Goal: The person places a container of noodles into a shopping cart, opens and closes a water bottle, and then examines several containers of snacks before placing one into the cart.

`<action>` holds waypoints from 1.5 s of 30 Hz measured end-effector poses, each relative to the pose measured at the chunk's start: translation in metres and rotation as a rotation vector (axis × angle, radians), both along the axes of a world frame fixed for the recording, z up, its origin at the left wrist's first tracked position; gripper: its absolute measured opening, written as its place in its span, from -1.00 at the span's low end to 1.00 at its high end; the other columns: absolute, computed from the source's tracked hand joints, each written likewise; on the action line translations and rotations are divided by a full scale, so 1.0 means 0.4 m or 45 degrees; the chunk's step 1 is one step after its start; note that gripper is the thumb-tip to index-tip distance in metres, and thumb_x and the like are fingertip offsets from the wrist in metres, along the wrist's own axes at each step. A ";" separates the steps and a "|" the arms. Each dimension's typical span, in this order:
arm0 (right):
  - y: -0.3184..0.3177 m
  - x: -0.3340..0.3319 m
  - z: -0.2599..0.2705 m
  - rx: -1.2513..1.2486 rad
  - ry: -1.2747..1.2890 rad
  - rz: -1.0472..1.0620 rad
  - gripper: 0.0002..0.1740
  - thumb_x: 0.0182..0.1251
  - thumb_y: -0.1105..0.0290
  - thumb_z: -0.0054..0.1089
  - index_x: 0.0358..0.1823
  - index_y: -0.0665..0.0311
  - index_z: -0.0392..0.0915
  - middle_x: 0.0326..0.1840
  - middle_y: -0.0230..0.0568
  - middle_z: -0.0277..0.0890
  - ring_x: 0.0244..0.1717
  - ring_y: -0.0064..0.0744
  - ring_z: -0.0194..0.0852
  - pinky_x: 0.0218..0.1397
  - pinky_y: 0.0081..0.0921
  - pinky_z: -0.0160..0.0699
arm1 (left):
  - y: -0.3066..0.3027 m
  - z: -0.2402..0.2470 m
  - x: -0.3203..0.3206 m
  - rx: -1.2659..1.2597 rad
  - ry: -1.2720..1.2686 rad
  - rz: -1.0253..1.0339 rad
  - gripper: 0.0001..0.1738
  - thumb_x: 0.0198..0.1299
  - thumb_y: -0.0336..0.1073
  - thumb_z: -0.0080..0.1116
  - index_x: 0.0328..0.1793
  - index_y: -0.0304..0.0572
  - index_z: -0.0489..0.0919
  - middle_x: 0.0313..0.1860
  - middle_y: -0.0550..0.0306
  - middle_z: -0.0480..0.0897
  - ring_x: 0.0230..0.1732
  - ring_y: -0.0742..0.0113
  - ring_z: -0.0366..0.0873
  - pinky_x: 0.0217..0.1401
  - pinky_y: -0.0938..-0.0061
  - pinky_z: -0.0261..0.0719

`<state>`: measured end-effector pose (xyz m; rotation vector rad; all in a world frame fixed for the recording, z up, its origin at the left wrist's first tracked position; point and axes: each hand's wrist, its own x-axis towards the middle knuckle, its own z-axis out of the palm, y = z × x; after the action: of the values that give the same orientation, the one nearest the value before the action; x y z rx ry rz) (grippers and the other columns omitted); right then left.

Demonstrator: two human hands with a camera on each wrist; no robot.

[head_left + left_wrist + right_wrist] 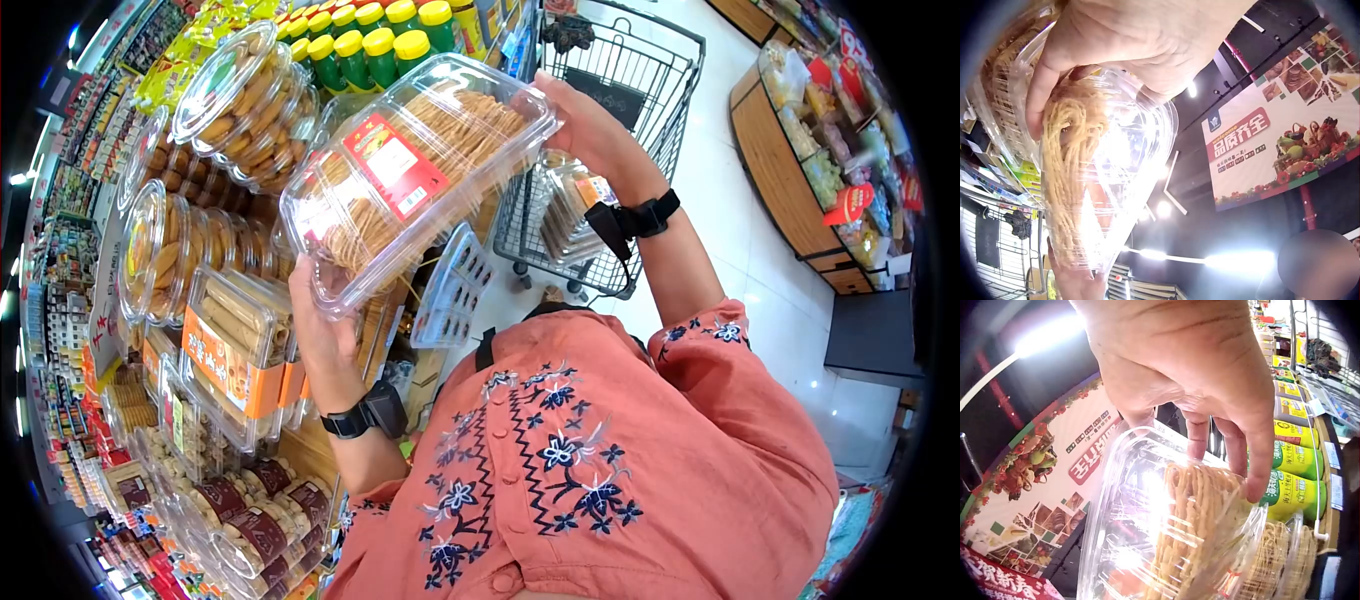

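Both hands grip a clear plastic box of thin fried noodle-like snacks (472, 125), tilted, with a red and white label on its lid. At its near left end is the left hand (325, 315); in the left wrist view the fingers and thumb clasp that end. The right hand (590, 125) holds the far right end, and in the right wrist view its fingers curl over the edge. More boxes of similar strands (1269, 550) stand just behind the held box in the right wrist view.
Round tubs of biscuits (235, 110) and boxes with orange labels (215, 360) are stacked at the left. Green jars with yellow lids (380, 55) stand behind. A black shopping cart (640, 140) holds another clear box (575, 215). A wooden display stand (780, 170) is at the right.
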<state>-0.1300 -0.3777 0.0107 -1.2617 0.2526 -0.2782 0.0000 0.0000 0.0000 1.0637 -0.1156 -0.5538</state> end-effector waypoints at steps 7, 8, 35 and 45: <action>0.001 0.034 0.058 -0.068 -0.176 0.064 -0.31 0.58 -0.25 -0.16 0.23 0.25 0.53 0.07 -0.26 0.62 0.03 -0.48 0.57 0.14 -0.46 0.56 | -0.014 0.043 -0.008 -0.099 0.117 -0.095 -0.52 0.47 0.03 -0.01 0.21 -0.23 0.53 0.01 0.02 0.67 0.07 -0.04 0.69 0.04 -0.15 0.74; 0.006 0.044 0.068 -0.133 -0.191 0.030 -0.27 0.55 -0.27 -0.12 0.21 0.30 0.54 0.05 -0.23 0.62 0.00 -0.46 0.59 0.10 -0.47 0.58 | -0.027 0.063 -0.019 -0.085 0.135 -0.093 -0.52 0.47 0.04 -0.01 0.20 -0.22 0.54 0.01 0.03 0.68 0.06 -0.03 0.69 0.04 -0.17 0.74; 0.013 0.120 0.130 -0.349 -0.253 0.014 -0.23 0.54 -0.25 -0.08 0.31 0.36 0.54 0.18 -0.19 0.59 0.07 -0.42 0.53 0.04 -0.46 0.60 | -0.017 0.059 0.003 -0.132 0.175 -0.145 -0.40 0.43 0.14 -0.02 0.29 -0.24 0.47 0.10 -0.04 0.63 0.06 0.01 0.67 -0.14 -0.01 0.83; -0.011 0.125 0.057 -0.078 -0.206 0.111 -0.19 0.61 -0.27 -0.32 0.44 0.31 0.40 0.40 -0.29 0.49 0.22 -0.45 0.52 0.36 -0.40 0.40 | -0.036 0.041 -0.029 0.068 -0.046 0.118 -0.58 0.43 0.07 0.05 0.12 -0.09 0.53 -0.02 0.17 0.64 0.06 0.19 0.65 -0.17 0.01 0.79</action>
<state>-0.0798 -0.3821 0.0335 -1.2997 0.0509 -0.3132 -0.0116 -0.0144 0.0165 1.1258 -0.0834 -0.4562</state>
